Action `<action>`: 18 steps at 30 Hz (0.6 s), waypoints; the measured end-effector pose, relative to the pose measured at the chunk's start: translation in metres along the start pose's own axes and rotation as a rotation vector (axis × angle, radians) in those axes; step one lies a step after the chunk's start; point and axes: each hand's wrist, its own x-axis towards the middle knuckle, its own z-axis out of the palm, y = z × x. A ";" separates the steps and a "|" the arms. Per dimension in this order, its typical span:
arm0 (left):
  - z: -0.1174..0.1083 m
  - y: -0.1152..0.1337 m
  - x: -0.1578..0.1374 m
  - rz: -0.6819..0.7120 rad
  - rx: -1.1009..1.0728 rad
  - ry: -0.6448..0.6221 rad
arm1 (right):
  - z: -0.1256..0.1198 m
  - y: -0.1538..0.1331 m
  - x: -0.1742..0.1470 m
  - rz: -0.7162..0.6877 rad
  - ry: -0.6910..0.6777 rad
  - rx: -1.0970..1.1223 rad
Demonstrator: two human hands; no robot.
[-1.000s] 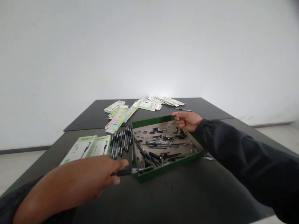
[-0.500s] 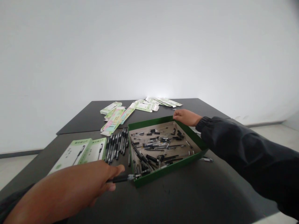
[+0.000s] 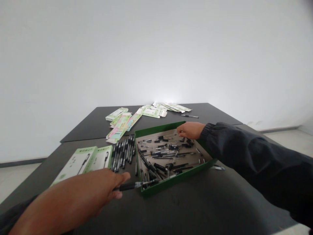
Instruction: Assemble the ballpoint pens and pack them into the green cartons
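In my left hand (image 3: 109, 186), closed at the lower left, is a black gel pen (image 3: 127, 186). Its clear end points right, at the near left corner of a green-rimmed box (image 3: 168, 187). Loose black pen parts (image 3: 160, 153), among them caps, barrels and thin refills, lie scattered inside that box. Over the box's far right part is my right hand (image 3: 189, 130), fingers pinched together low among the parts. What those fingertips hold, if anything, I cannot make out. Past the box, a single pen (image 3: 190, 116) lies on the dark table (image 3: 195, 209).
A row of black pens (image 3: 123, 151) lies left of the green box. Two white-and-green pen boxes (image 3: 75, 163) sit farther left. Flattened cartons (image 3: 122, 127) and more cartons (image 3: 168, 107) spread along the back. A clear piece (image 3: 217, 167) lies right of the box.
My right hand has come down and slightly left from beyond the box's far edge into the box. The pen at the back now shows fully. My left hand has barely moved.
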 end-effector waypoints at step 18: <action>0.003 -0.007 0.002 0.055 -0.051 0.104 | 0.003 -0.016 0.010 -0.108 -0.181 0.272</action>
